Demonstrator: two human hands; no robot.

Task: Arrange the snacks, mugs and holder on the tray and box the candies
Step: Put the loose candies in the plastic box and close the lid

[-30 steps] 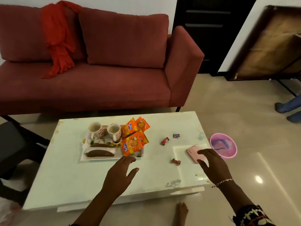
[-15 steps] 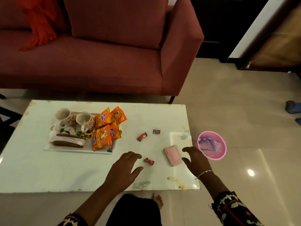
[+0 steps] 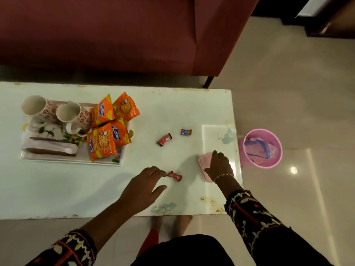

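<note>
A white tray at the table's left carries two mugs, several orange snack packets and a napkin holder. Three wrapped candies lie loose: one red near the front, one red and one blue-orange farther back. My left hand rests spread on the table, its fingertips just touching the near red candy. My right hand covers and grips a pink candy box near the table's right edge.
A pink bin with a plastic bag stands on the floor just right of the white table. A red sofa runs along the far side. My bare feet show under the near edge.
The view has tilted down and closer to the table. My left hand moved right up to the near candy. My right hand came down onto the pink box.
</note>
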